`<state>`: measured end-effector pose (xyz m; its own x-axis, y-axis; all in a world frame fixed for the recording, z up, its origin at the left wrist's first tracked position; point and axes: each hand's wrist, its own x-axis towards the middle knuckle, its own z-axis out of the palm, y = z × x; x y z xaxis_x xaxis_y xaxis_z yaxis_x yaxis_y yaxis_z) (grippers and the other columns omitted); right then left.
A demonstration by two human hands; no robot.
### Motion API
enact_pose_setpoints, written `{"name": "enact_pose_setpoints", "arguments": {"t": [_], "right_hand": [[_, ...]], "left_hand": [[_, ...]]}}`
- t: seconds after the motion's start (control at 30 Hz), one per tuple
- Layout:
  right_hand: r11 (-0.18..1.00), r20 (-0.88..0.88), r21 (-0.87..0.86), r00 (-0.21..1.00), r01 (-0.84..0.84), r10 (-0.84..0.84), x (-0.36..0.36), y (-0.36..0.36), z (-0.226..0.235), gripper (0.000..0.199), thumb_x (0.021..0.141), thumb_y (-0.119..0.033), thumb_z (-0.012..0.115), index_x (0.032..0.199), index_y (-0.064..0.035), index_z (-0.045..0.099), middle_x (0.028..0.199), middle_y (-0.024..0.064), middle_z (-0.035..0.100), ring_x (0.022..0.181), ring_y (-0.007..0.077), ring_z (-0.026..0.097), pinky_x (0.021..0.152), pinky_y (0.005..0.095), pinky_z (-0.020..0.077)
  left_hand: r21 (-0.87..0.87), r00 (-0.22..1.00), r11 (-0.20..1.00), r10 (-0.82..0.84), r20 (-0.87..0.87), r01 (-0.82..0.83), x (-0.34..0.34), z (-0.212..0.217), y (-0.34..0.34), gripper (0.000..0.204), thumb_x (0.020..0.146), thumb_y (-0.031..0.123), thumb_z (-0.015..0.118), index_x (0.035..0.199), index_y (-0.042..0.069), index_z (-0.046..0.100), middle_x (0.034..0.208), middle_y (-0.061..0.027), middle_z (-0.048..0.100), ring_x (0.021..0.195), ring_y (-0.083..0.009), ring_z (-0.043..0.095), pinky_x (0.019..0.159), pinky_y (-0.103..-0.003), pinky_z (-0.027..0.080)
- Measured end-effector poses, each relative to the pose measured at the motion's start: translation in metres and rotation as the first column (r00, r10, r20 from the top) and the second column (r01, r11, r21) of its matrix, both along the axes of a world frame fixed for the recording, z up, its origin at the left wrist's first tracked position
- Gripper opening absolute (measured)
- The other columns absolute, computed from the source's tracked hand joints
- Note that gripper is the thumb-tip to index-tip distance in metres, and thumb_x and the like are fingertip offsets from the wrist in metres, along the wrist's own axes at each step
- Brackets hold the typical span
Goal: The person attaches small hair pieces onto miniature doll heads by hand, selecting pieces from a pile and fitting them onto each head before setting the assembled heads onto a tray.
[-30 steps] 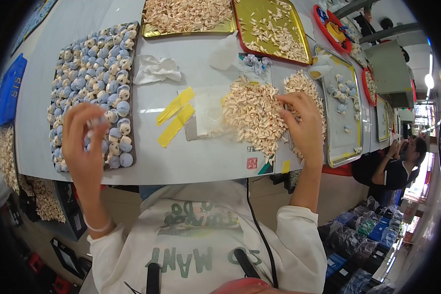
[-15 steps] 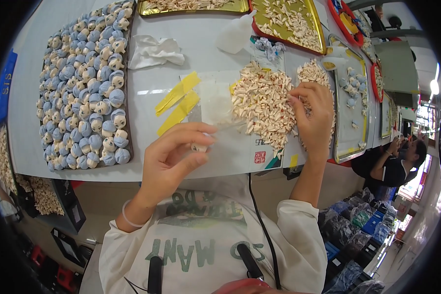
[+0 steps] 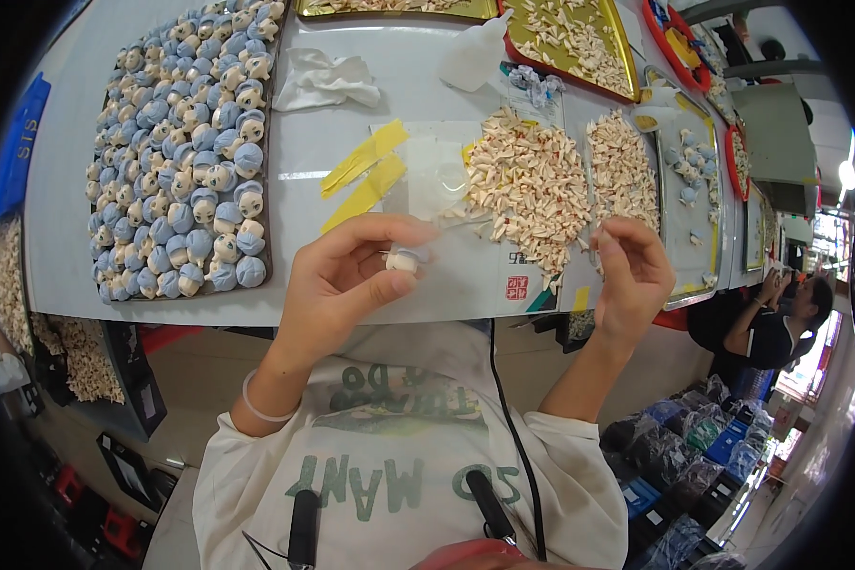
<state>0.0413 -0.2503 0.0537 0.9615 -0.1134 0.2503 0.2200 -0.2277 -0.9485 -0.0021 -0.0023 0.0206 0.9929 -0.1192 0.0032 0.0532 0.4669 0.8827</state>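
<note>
My left hand (image 3: 351,280) is raised in front of my chest and pinches a small cream doll head (image 3: 404,259) between thumb and fingers. My right hand (image 3: 632,271) is lifted off the table with its fingertips pinched on a tiny cream part (image 3: 598,236), too small to make out well. Just beyond both hands lies a pile of small cream parts (image 3: 532,185) on the white table (image 3: 304,142). To the left, a dark tray (image 3: 185,152) holds several blue-capped doll heads in rows.
Yellow tape strips (image 3: 366,176) and a clear plastic sheet (image 3: 437,166) lie mid-table, with a crumpled white cloth (image 3: 328,81) behind. Gold trays (image 3: 570,38) of cream parts line the far edge. Another person (image 3: 779,318) sits at the right. Bins of parts stand below left.
My left hand came from the doll-head tray to the middle, carrying a small head. My right hand lifted off the cream pile with a small part pinched.
</note>
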Motion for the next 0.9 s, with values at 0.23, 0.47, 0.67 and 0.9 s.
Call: {"name": "enact_pose_setpoints", "arguments": {"t": [0.23, 0.47, 0.67, 0.9], "right_hand": [[0.971, -0.011, 0.218, 0.995, -0.094, 0.099, -0.02, -0.002, -0.013, 0.016, 0.068, 0.003, 0.066, 0.081, 0.0049, 0.058, 0.078, 0.0106, 0.057, 0.07, 0.0146, 0.053, 0.066, 0.0236, 0.0424], [0.976, 0.047, 0.185, 0.993, -0.118, 0.111, -0.006, 0.007, -0.013, 0.017, 0.067, -0.001, 0.068, 0.08, 0.0033, 0.057, 0.077, 0.0114, 0.057, 0.07, 0.0167, 0.054, 0.064, 0.0247, 0.0433], [0.985, 0.104, 0.015, 0.98, -0.175, 0.172, 0.012, 0.051, -0.004, 0.015, 0.065, 0.009, 0.063, 0.077, 0.0026, 0.056, 0.076, 0.0114, 0.057, 0.069, 0.0177, 0.054, 0.064, 0.0246, 0.0426], [0.932, 0.153, -0.271, 0.946, -0.239, 0.287, 0.027, 0.076, -0.002, 0.018, 0.059, 0.012, 0.061, 0.074, 0.0021, 0.058, 0.074, 0.0107, 0.058, 0.069, 0.0174, 0.054, 0.061, 0.0242, 0.0428]], "left_hand": [[-0.104, 0.997, 0.995, -0.012, -0.072, 0.005, 0.001, 0.006, 0.002, 0.033, 0.073, 0.014, 0.066, 0.099, 0.001, 0.052, 0.099, -0.0154, 0.054, 0.083, -0.0195, 0.057, 0.069, -0.025, 0.048], [-0.258, 0.978, 0.966, -0.088, -0.191, 0.037, 0.002, 0.006, 0.007, 0.035, 0.069, 0.018, 0.07, 0.094, 0.001, 0.051, 0.094, -0.0139, 0.054, 0.081, -0.0197, 0.057, 0.061, -0.024, 0.048], [-0.3, 0.995, 0.949, -0.1, 0.007, 0.097, 0.002, -0.009, 0.013, 0.035, 0.072, -0.006, 0.059, 0.105, -0.005, 0.046, 0.106, -0.0144, 0.05, 0.102, -0.0198, 0.048, 0.086, -0.033, 0.044], [-0.235, 0.977, 0.971, -0.09, -0.195, 0.043, 0.006, 0.007, 0.008, 0.037, 0.07, 0.0, 0.064, 0.101, 0.0, 0.044, 0.099, -0.0159, 0.049, 0.086, -0.0207, 0.056, 0.074, -0.026, 0.049]]}}
